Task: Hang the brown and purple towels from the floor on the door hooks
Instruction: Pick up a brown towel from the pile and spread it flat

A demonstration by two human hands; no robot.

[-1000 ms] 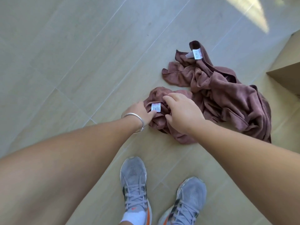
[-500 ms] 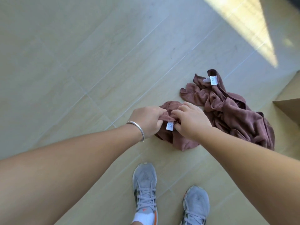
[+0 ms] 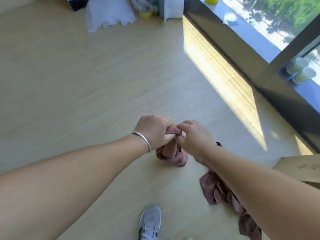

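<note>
A brownish-purple towel (image 3: 173,155) hangs bunched from both my hands above the tiled floor. My left hand (image 3: 154,132), with a silver bangle on the wrist, grips its top edge. My right hand (image 3: 192,137) pinches the same edge right beside the left. More of the same-coloured cloth (image 3: 223,194) trails on the floor under my right forearm, which hides part of it. I cannot tell whether that cloth is a second towel or one piece. No door hooks are in view.
A cardboard box (image 3: 301,168) stands at the right. A dark window sill (image 3: 242,54) with pale green jars (image 3: 302,71) runs along the right wall. White cloth (image 3: 109,14) and yellow containers lie at the far wall. My grey shoe (image 3: 149,222) is below.
Both hands have lifted the towel's edge off the floor, and my head has tilted up, so the window, far wall and box top came into view.
</note>
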